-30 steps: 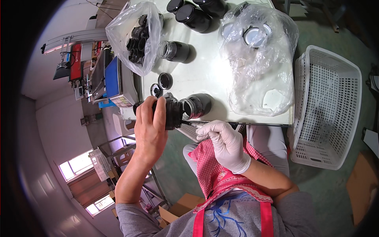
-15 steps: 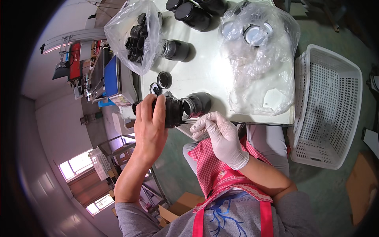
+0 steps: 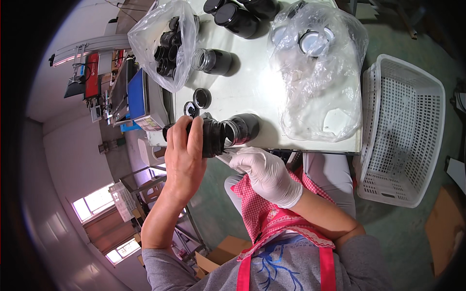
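My bare left hand (image 3: 183, 150) is wrapped round a black ribbed cylinder (image 3: 214, 138) at the table's near edge, tipped on its side. Its open end faces right, close to the mouth of a clear jar (image 3: 245, 128) with dark contents. In a white glove, my right hand (image 3: 264, 173) is closed just below that jar, off the table edge, its fingertips curled near the cylinder's end. Whatever they hold, if anything, is hidden. Beyond the left hand lie a round black lid (image 3: 202, 98) and a smaller black ring-shaped piece (image 3: 191, 109).
A clear bag (image 3: 181, 72) of small black parts stands at the far left, beside another dark-filled jar (image 3: 216, 61). Several black-lidded jars (image 3: 237, 20) are at the back. Plastic film with white lids (image 3: 314, 42) covers the right side. A white basket (image 3: 407, 195) stands right of the table.
My right hand has moved slightly left and down, and its fingers have curled in more. The left hand and the black cylinder have stayed put.
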The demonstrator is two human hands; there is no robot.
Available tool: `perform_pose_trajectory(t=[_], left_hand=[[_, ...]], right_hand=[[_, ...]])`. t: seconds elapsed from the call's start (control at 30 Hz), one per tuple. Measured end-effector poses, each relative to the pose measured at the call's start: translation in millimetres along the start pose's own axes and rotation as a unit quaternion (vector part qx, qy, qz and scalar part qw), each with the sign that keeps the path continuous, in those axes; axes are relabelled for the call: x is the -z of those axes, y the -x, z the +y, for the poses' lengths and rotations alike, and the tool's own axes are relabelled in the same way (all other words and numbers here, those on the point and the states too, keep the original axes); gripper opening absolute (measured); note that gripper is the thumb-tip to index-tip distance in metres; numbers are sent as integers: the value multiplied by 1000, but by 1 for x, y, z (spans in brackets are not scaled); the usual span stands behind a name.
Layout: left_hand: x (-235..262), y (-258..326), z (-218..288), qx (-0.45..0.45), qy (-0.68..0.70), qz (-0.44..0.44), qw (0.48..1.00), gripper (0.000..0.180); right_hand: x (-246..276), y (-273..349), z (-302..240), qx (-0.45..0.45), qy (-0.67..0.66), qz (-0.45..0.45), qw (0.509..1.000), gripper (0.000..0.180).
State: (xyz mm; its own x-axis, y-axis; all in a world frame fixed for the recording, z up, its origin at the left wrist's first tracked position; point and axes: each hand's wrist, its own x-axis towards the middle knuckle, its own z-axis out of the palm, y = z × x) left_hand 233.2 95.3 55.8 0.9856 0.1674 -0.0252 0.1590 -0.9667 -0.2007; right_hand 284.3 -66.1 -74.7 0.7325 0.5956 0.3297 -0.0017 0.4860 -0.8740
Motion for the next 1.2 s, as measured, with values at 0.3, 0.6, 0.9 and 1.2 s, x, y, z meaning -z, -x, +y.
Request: perform_pose_trajectory(t=[0.3, 0.6, 0.9, 1.2], left_hand=[[1, 3, -3, 8, 0, -8, 1000, 85], [1, 0, -1, 0, -7, -1, 1000, 84], [1, -2, 1, -4, -8, -3, 1000, 81], [1, 0, -2, -1, -9, 1, 1000, 83]], right_hand=[[0, 6, 0, 66, 67, 26, 995, 41], [-6, 4, -3, 74, 48, 43, 995, 13], [-8, 0, 0, 72, 59, 43, 995, 35], [-6, 0, -6, 44, 28, 47, 998, 10]])
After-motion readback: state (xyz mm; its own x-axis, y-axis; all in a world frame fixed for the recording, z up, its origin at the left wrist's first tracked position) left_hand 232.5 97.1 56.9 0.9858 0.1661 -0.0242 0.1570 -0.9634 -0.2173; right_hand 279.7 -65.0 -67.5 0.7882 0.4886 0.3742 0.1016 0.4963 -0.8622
